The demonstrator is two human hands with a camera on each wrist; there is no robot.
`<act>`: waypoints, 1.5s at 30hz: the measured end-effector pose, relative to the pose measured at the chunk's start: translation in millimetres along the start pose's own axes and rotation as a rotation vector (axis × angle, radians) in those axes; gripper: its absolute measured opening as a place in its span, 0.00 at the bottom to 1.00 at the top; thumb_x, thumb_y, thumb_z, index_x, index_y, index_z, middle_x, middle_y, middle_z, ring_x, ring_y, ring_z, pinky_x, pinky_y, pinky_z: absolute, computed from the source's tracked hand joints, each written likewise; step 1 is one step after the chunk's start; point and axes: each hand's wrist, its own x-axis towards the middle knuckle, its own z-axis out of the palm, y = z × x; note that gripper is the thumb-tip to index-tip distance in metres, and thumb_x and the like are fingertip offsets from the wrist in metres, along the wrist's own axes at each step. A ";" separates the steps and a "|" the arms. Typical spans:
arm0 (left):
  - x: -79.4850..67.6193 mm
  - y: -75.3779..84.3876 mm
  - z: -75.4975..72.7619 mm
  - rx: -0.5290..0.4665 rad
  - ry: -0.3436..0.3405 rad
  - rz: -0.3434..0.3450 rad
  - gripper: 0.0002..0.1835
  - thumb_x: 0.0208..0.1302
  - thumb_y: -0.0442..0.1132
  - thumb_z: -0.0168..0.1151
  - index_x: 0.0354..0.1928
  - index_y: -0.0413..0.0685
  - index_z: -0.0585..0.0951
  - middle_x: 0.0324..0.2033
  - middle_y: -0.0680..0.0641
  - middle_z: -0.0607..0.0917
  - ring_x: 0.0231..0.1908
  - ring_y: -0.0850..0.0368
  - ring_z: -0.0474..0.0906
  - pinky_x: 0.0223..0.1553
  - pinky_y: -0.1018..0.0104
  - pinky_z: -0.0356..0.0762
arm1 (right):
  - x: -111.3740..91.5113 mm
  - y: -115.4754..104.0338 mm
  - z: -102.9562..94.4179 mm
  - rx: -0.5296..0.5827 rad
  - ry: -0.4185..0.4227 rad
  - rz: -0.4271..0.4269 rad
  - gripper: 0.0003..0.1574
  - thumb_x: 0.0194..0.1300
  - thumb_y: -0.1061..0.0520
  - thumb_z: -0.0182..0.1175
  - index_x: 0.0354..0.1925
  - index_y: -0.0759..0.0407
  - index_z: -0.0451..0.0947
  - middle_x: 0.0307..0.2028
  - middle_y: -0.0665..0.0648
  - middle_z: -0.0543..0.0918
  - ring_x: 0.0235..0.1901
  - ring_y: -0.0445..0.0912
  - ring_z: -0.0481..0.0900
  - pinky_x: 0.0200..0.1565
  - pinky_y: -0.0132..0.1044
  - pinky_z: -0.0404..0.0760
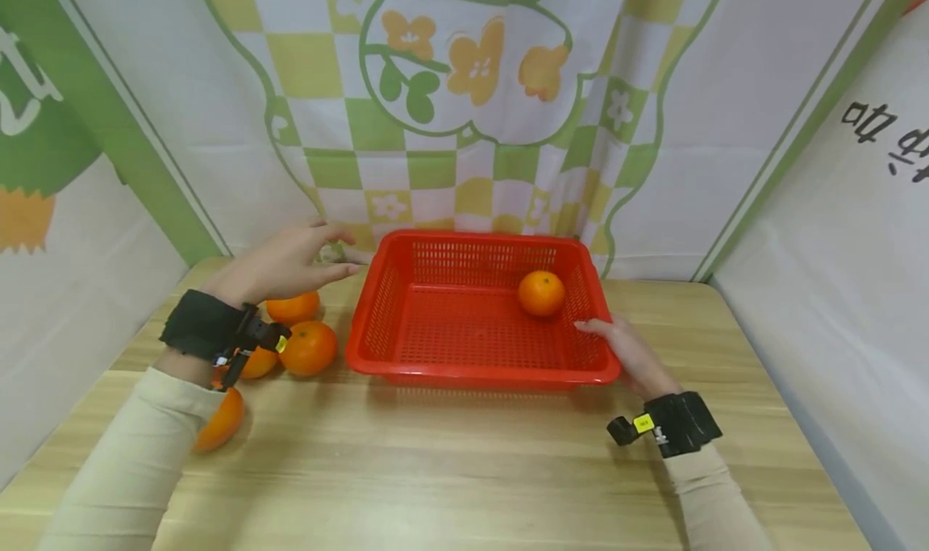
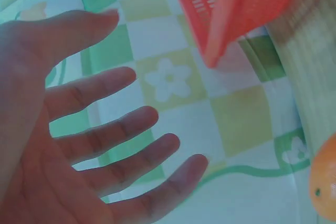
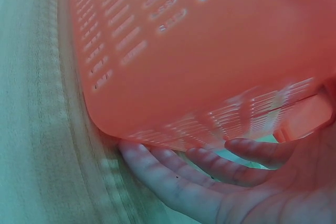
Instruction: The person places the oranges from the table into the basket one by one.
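Observation:
A red plastic basket (image 1: 472, 369) with slotted walls stands on the table, with one orange (image 1: 541, 293) inside near its right wall. My right hand (image 1: 639, 359) grips the basket's right side, thumb over the rim; the right wrist view shows the fingers (image 3: 173, 179) against the outside wall. My left hand (image 1: 290, 262) is raised just left of the basket, above several oranges (image 1: 308, 348). Its fingers (image 2: 113, 129) are spread and hold nothing in the left wrist view. Part of one orange (image 2: 324, 182) shows at that view's right edge. My left wrist partly hides the oranges.
The wooden table (image 1: 450, 470) extends in front of the basket. Behind it hangs a checkered cloth (image 1: 406, 168) with flower prints, close to the basket's back rim. Pale printed panels (image 1: 835, 252) stand along both sides.

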 end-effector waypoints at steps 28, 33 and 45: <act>-39.4 -24.9 53.6 -0.115 -0.246 -0.133 0.38 0.43 0.58 0.73 0.54 0.45 0.74 0.44 0.37 0.80 0.43 0.43 0.74 0.44 0.44 0.74 | -4.8 0.8 -0.9 0.022 0.001 0.008 0.34 0.72 0.54 0.48 0.68 0.67 0.50 0.60 0.77 0.64 0.51 0.68 0.70 0.44 0.51 0.79; -42.5 -24.6 59.4 -0.124 -0.255 -0.141 0.39 0.44 0.58 0.73 0.54 0.43 0.73 0.46 0.35 0.79 0.45 0.42 0.73 0.45 0.45 0.74 | -4.5 0.2 0.5 0.032 0.001 0.011 0.34 0.72 0.54 0.48 0.68 0.65 0.50 0.61 0.77 0.63 0.52 0.68 0.70 0.44 0.51 0.79; -41.6 -20.7 69.0 -0.067 -0.267 -0.150 0.42 0.39 0.58 0.75 0.54 0.41 0.74 0.46 0.34 0.80 0.45 0.41 0.74 0.45 0.45 0.75 | -1.1 -2.0 2.1 0.017 -0.006 0.006 0.35 0.71 0.53 0.49 0.68 0.67 0.50 0.60 0.77 0.64 0.51 0.68 0.70 0.43 0.49 0.80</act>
